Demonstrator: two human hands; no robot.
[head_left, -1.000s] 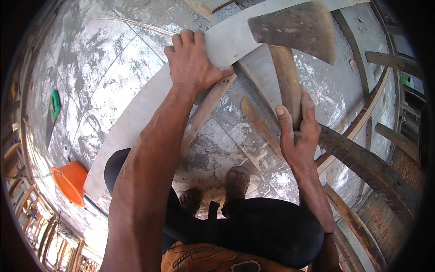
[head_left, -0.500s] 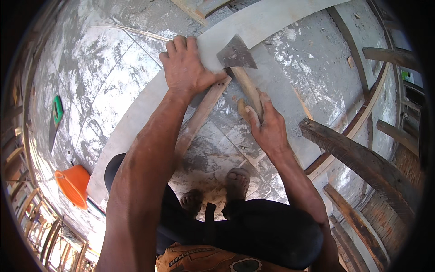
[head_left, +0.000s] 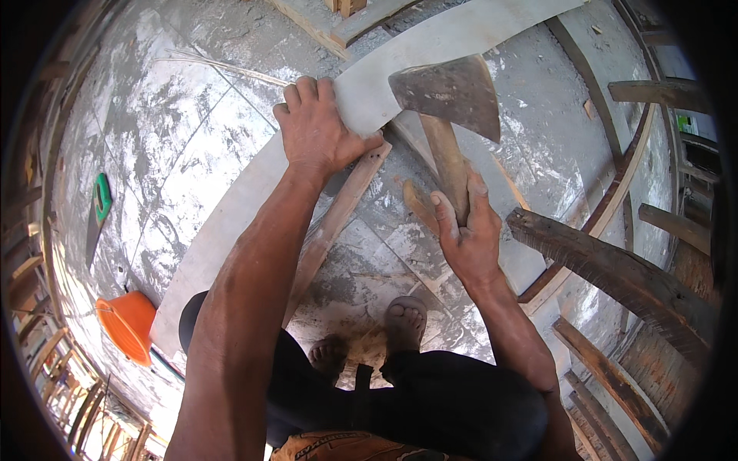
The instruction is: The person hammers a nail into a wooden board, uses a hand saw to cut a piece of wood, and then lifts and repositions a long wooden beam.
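My left hand [head_left: 319, 131] is closed over the long pale board [head_left: 461, 34], its fingers curled over the far edge. Its thumb lies by the upper end of a narrow wooden batten [head_left: 346, 196], which slopes down toward my knees. In my right hand [head_left: 473, 234] is an axe, gripped by its wooden handle [head_left: 446, 154]. The broad dark axe head [head_left: 453, 92] is held up, to the right of my left hand and apart from it. A short wooden stub [head_left: 419, 201] shows beside my right thumb; what it belongs to cannot be made out.
Left on the dusty floor lie a green-handled handsaw [head_left: 100, 203] and an orange bucket-like container [head_left: 127, 326]. Thick curved timbers [head_left: 607, 257] jut in from the right. My sandalled feet [head_left: 403, 319] are below the batten. More boards [head_left: 369, 23] lie at the far side.
The axe has risen with my right hand and shifted right; its head looks larger and has turned. My left hand stays at the same spot on the board.
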